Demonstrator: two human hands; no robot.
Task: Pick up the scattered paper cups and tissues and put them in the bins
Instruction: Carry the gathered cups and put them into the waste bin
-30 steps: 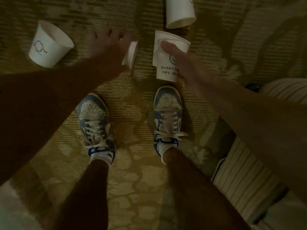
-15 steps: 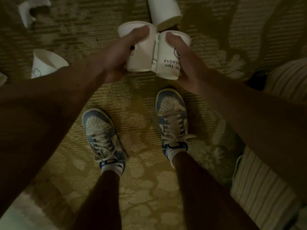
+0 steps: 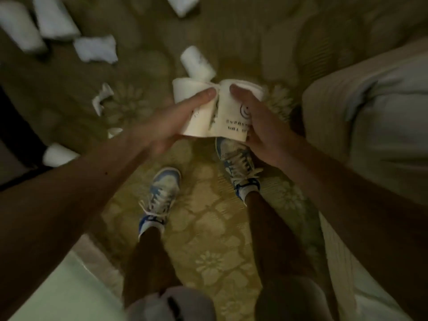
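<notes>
The person grips one paper cup (image 3: 192, 98) in the left hand (image 3: 166, 126) and a second cup (image 3: 231, 117) in the right hand (image 3: 259, 126), fingers (image 3: 201, 96) curled round each, side by side above the carpet (image 3: 208, 228). Most of the job looks left: another cup (image 3: 196, 63) lies just beyond, and more cups (image 3: 55, 17) and crumpled tissues (image 3: 96, 48) lie far left. No bin is in sight, and a bed (image 3: 370, 112) crowds the right.

Blue-and-white sneakers (image 3: 165, 188), white socks (image 3: 245, 194)

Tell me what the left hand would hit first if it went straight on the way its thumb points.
Most likely the printed cup in the right hand. The left hand, gripping the other cup, aims its thumb at that cup's rim close by, though blur hides depth.
</notes>
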